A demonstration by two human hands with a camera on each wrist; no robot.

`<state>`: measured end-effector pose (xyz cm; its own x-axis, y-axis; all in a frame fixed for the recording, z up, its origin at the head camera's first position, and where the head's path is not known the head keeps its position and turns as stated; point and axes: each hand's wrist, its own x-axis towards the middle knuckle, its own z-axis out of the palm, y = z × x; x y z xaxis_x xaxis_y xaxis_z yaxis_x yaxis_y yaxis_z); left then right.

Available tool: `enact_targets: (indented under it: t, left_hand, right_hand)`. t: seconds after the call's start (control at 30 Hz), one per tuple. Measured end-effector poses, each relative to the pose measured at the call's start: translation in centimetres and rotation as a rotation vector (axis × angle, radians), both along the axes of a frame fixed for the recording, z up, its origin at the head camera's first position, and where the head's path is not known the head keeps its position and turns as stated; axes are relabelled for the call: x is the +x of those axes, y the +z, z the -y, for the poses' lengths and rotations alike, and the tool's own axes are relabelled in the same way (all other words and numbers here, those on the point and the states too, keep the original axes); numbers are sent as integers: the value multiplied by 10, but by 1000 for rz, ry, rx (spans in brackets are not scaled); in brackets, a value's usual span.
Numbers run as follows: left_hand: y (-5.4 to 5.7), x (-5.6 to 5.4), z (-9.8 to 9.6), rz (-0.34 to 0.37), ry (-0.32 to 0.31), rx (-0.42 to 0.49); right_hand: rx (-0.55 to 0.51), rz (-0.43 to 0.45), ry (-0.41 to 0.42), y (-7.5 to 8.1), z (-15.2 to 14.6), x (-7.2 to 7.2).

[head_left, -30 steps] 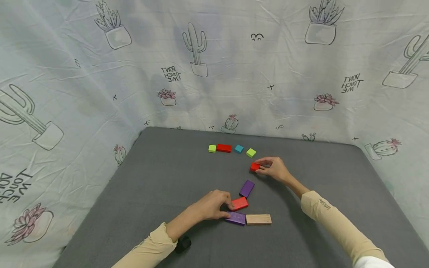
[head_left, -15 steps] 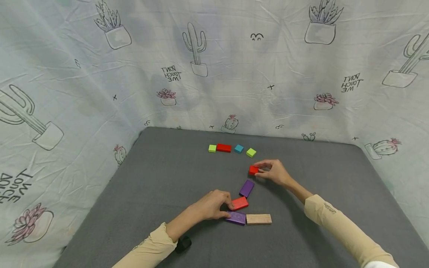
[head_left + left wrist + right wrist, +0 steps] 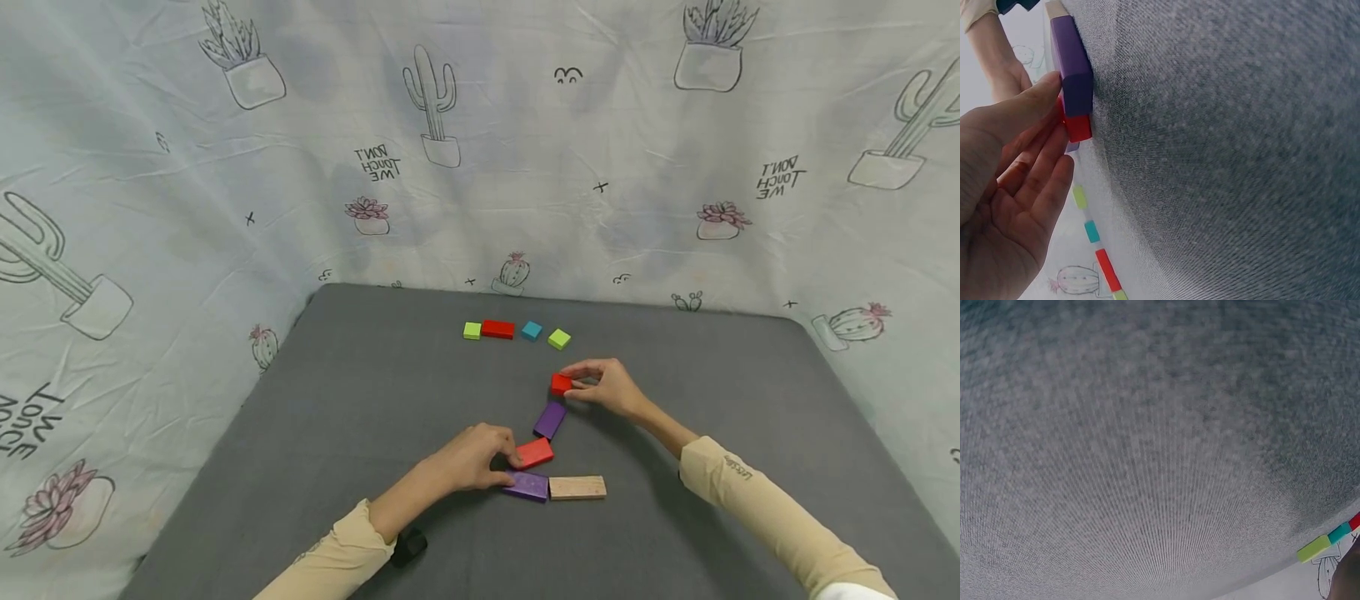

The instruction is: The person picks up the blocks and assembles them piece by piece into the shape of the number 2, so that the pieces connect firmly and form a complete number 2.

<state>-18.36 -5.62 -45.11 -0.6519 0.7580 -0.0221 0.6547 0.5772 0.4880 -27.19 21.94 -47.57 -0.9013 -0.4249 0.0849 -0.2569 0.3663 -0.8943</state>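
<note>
In the head view my right hand (image 3: 611,387) pinches a small red block (image 3: 561,384) between thumb and fingers, just beyond the far end of a tilted purple block (image 3: 550,420). My left hand (image 3: 474,458) rests at the near arrangement. Its thumb touches the left end of a second purple block (image 3: 1074,65), and its fingers reach a flat red block (image 3: 535,452) behind that one. A plain wooden block (image 3: 577,487) lies end to end with the near purple block. The right wrist view shows only a dark sliver of hand at its lower right edge.
Along the back lie a green block (image 3: 472,331), a long red block (image 3: 498,329), a blue block (image 3: 532,331) and another green block (image 3: 558,338). A black object (image 3: 409,547) is by the left wrist. Patterned cloth (image 3: 510,167) hangs behind the grey table (image 3: 360,400).
My right hand has brought the small red block slightly nearer and to the left, close to the tilted purple block. The left hand keeps its place; the head view has shifted a little.
</note>
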Motion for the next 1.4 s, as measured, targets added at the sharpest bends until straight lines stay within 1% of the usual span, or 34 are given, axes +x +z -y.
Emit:
enact_targets:
  t: [0.17, 0.3, 0.43, 0.63, 0.83, 1.0, 1.1, 1.2, 1.4]
  left_hand:
    - [2, -2, -1, 12, 6, -9]
    - [3, -4, -1, 13, 4, -10]
    - [4, -4, -1, 25, 7, -14]
    - [6, -3, -2, 36, 23, -39]
    - [7, -2, -2, 50, 29, -42]
    - [8, -2, -3, 51, 28, -40]
    - [8, -2, -4, 56, 28, -41]
    - [8, -2, -4, 61, 29, -44]
    - [10, -1, -5, 62, 31, -40]
  right_hand:
    - [16, -27, 11, 1, 1, -2]
    - [53, -89, 34, 3, 1, -2]
    - [102, -158, 48, 1, 1, -4]
    - [154, -208, 71, -2, 3, -3]
    - [165, -214, 73, -4, 2, -2]
    - [154, -236, 93, -6, 0, -3]
    - [136, -230, 104, -7, -1, -4]
    - [117, -208, 112, -8, -2, -5]
    - [75, -136, 120, -10, -5, -5]
